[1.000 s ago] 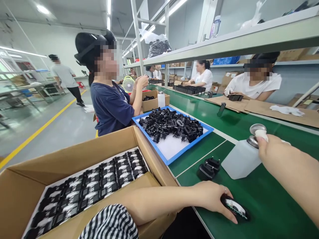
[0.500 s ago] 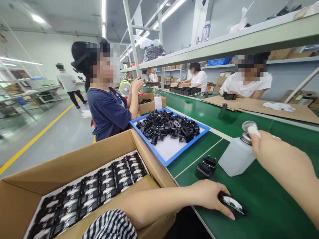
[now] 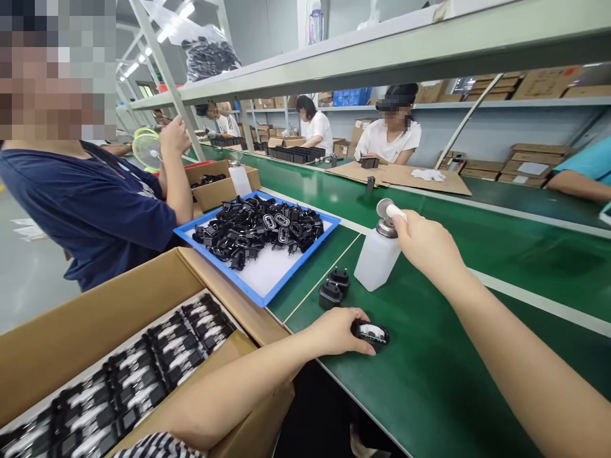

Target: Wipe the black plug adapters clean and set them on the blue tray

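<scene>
Black charger [image 3: 370,334] flat on green bench mat [image 3: 453,356], left hand [image 3: 337,332] fingers curled, tips on it, pinch unclear, contact steady; right hand [image 3: 424,245] curled over pump bottle [image 3: 377,264] top; two chargers [image 3: 334,287] just beside; blue tray [image 3: 224,272] upper left of us.

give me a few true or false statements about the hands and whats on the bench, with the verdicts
1. The left hand rests on a black adapter with a white label. True.
2. The right hand is empty. False: it holds a white piece to the metal top of a plastic dispenser bottle.
3. The bottle stands inside the cardboard box. False: it is on the green bench, beside two black adapters.
4. The blue tray holds loose black adapters. True.
</scene>
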{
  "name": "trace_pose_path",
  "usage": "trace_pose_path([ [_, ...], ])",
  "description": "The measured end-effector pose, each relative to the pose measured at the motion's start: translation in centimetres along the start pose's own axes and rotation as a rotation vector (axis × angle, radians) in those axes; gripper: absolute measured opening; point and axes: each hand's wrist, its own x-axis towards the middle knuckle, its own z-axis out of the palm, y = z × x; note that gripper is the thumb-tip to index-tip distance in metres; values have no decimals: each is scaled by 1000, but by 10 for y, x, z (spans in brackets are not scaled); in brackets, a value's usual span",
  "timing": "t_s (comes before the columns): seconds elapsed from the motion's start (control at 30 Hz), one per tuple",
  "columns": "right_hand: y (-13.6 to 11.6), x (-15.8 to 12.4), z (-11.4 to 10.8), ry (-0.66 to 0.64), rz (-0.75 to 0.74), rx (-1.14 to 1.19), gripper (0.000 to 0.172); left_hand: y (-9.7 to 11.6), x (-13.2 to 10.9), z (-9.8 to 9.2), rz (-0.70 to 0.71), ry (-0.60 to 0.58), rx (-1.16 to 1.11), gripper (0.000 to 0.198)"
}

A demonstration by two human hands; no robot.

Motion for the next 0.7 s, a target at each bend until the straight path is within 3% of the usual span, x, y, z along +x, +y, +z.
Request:
trace_pose_path([
  [0.23, 0, -15, -1, 73, -103, 7, 34, -1, 1, 0, 13, -2, -2, 45],
  [0.37, 9, -12, -7, 27, -196, 252, 33, -2, 1, 1, 20, 5, 1, 45],
  [0.57, 42, -2, -26, -95, -7, 893, 26, -2, 1, 1, 6, 10, 11, 43],
  [0.7, 58, -12, -36, -194, 19, 770, 26, 0, 2, 0, 19, -2, 13, 41],
])
